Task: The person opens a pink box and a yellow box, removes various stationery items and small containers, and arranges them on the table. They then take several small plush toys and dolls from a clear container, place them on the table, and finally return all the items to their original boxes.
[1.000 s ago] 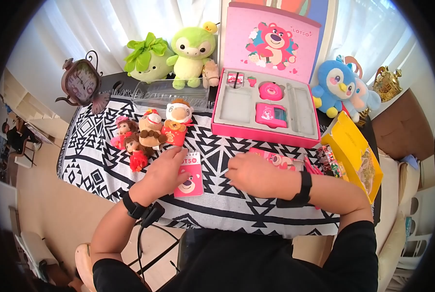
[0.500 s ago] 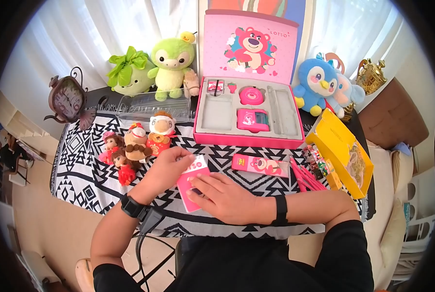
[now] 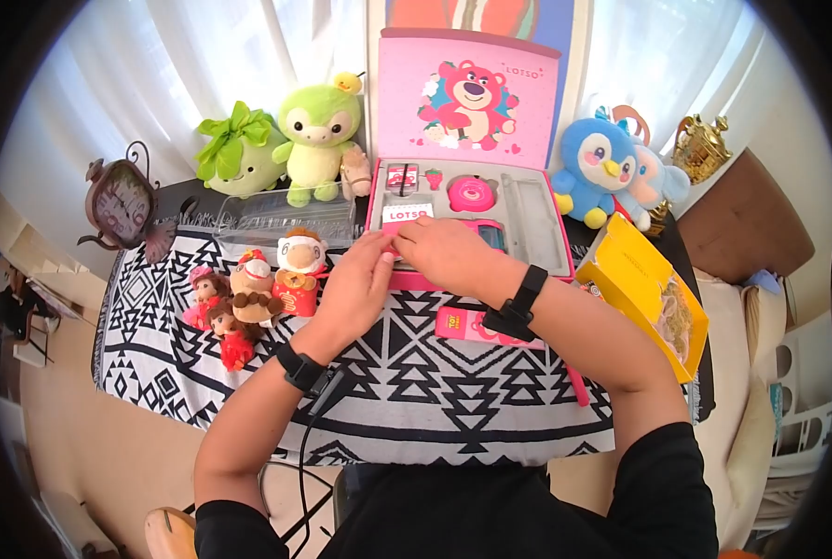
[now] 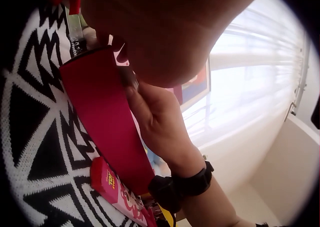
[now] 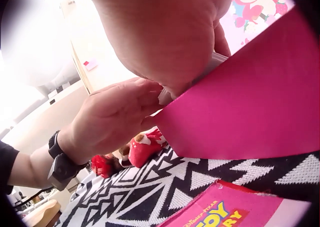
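Note:
A pink spiral notepad marked LOTSO lies over the left compartment of the open pink gift box. My left hand holds its lower left corner at the box's front edge. The right hand reaches across from the right and grips the pad's lower part, hiding most of its cover. In the right wrist view, a white edge of the notepad shows above the box wall. A pink round case sits in the tray beyond the right hand.
A pink Toy Story pencil box lies in front of the gift box, partly under the right forearm. Small plush toys stand on the left. A yellow box is at the right; a clear plastic cover lies behind.
The notepad was lying on the cloth under my left hand; the right hand joined it. Both hands have carried it forward to the gift box's left compartment.

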Available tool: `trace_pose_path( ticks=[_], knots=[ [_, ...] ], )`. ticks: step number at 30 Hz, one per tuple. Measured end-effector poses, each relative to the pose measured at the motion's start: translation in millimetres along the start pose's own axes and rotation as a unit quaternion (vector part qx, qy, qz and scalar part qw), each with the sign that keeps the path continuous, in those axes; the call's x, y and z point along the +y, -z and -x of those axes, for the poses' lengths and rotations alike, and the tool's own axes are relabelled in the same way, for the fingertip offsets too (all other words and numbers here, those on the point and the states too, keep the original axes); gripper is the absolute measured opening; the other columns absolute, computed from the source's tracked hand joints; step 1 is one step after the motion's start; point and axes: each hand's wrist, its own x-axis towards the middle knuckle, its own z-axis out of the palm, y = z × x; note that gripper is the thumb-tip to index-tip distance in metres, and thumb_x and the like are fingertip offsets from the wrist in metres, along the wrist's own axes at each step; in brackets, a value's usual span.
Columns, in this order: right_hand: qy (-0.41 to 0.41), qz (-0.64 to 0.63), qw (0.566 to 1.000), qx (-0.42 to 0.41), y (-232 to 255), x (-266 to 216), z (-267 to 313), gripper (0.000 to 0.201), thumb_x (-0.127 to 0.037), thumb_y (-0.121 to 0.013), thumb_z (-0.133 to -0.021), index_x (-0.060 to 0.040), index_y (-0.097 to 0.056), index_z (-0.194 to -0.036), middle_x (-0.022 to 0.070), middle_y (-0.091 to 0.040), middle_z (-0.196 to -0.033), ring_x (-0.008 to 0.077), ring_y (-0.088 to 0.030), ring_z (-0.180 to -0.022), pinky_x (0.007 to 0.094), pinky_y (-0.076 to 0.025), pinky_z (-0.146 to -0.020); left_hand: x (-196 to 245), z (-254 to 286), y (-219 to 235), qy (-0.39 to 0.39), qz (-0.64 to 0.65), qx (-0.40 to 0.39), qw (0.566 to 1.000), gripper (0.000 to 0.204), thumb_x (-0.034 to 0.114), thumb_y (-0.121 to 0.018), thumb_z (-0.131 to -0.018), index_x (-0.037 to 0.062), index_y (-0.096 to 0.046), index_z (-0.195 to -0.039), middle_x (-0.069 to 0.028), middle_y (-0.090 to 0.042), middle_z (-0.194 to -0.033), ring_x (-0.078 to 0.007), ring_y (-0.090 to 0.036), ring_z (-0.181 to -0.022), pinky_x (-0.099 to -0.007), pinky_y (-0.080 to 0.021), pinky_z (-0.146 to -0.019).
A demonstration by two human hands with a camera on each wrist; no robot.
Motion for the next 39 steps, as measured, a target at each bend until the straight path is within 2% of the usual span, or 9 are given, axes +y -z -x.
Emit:
trace_pose_path(
  ticks=[2, 3, 10, 14, 16, 18, 25, 35, 39],
  knots=[
    [-0.004, 0.014, 0.999, -0.030, -4.0, 0.5, -3.9, 0.025, -0.014, -0.060, -0.090, 0.0002, -0.064, -0.111, 0.0141, -0.065, -0.106, 0.0321, -0.065, -0.102, 0.0427, -0.055, -0.085, -9.0, 1.2, -4.1, -0.082, -0.093, 0.018, 0.992, 0.036, 0.015, -0.053, -0.101, -0.0061, -0.059, -0.130, -0.0277, -0.061, -0.130, -0.0424, -0.054, -0.130, -0.0453, -0.042, -0.111],
    [-0.023, -0.014, 0.999, -0.039, -7.0, 3.0, -5.3, 0.024, -0.017, -0.060, -0.094, 0.0007, -0.064, -0.110, 0.0144, -0.064, -0.106, 0.0327, -0.065, -0.103, 0.0430, -0.055, -0.086, -11.0, 3.1, -3.4, -0.060, -0.108, -0.010, 0.992, 0.036, 0.012, -0.056, -0.100, -0.0054, -0.058, -0.132, -0.0263, -0.056, -0.139, -0.0424, -0.048, -0.137, -0.0459, -0.039, -0.116],
    [-0.065, -0.176, 0.978, -0.095, 3.7, 22.0, -6.1, 0.030, -0.021, -0.057, -0.101, 0.0044, -0.066, -0.113, 0.0180, -0.065, -0.116, 0.0367, -0.063, -0.110, 0.0459, -0.052, -0.094, -7.1, 9.7, -6.8, -0.116, -0.220, -0.018, 0.968, 0.034, 0.013, -0.062, -0.094, -0.0045, -0.064, -0.124, -0.0264, -0.061, -0.131, -0.0463, -0.050, -0.134, -0.0499, -0.042, -0.112],
    [-0.085, -0.180, 0.976, 0.092, 57.5, 20.8, 38.9, 0.022, -0.014, -0.062, -0.095, -0.0003, -0.069, -0.111, 0.0186, -0.067, -0.113, 0.0375, -0.064, -0.106, 0.0437, -0.052, -0.091, 9.7, 13.9, -6.8, -0.127, -0.203, 0.021, 0.971, 0.032, 0.012, -0.068, -0.088, -0.0030, -0.066, -0.116, -0.0228, -0.064, -0.125, -0.0437, -0.056, -0.125, -0.0495, -0.047, -0.105],
    [-0.179, -0.138, 0.973, 0.037, 87.5, 4.8, 79.1, 0.017, -0.013, -0.066, -0.091, -0.0022, -0.070, -0.104, 0.0178, -0.068, -0.101, 0.0375, -0.065, -0.096, 0.0439, -0.053, -0.083, 30.7, 23.9, -10.1, -0.180, -0.143, -0.001, 0.973, 0.029, 0.006, -0.072, -0.084, -0.0003, -0.066, -0.112, -0.0197, -0.066, -0.116, -0.0420, -0.060, -0.114, -0.0486, -0.048, -0.100],
    [-0.263, -0.097, 0.959, -0.023, 99.0, -13.8, 121.2, 0.014, -0.014, -0.069, -0.089, -0.0024, -0.071, -0.096, 0.0158, -0.067, -0.091, 0.0369, -0.065, -0.087, 0.0450, -0.053, -0.076, 32.8, 33.1, -25.1, -0.221, -0.115, -0.115, 0.962, 0.032, 0.006, -0.075, -0.081, 0.0004, -0.065, -0.111, -0.0185, -0.064, -0.118, -0.0383, -0.060, -0.110, -0.0468, -0.049, -0.095],
    [-0.392, -0.043, 0.917, -0.065, 79.1, -83.5, 223.8, 0.023, -0.020, -0.078, -0.081, -0.0049, -0.068, -0.096, 0.0145, -0.062, -0.089, 0.0364, -0.065, -0.086, 0.0469, -0.053, -0.073, 33.8, 30.6, -71.0, -0.217, -0.174, -0.198, 0.940, 0.050, 0.017, -0.077, -0.081, -0.0011, -0.061, -0.125, -0.0196, -0.062, -0.127, -0.0388, -0.058, -0.118, -0.0450, -0.050, -0.101],
    [-0.437, 0.024, 0.899, -0.015, 49.1, -99.1, 257.5, 0.033, -0.010, -0.070, -0.085, -0.0035, -0.062, -0.116, 0.0146, -0.056, -0.102, 0.0324, -0.064, -0.094, 0.0422, -0.055, -0.077, 42.8, 24.1, -62.6, -0.155, -0.193, -0.244, 0.938, 0.054, 0.017, -0.078, -0.080, -0.0016, -0.061, -0.128, -0.0172, -0.061, -0.118, -0.0366, -0.059, -0.113, -0.0432, -0.052, -0.096],
    [-0.468, -0.058, 0.882, 0.005, 52.8, -94.4, 259.1, 0.035, -0.009, -0.073, -0.085, -0.0027, -0.064, -0.118, 0.0167, -0.057, -0.107, 0.0355, -0.064, -0.095, 0.0443, -0.054, -0.080, 45.8, 25.1, -50.1, -0.130, -0.198, -0.292, 0.927, 0.053, 0.017, -0.079, -0.079, -0.0028, -0.062, -0.125, -0.0187, -0.061, -0.116, -0.0375, -0.059, -0.109, -0.0437, -0.051, -0.096]
  ],
)
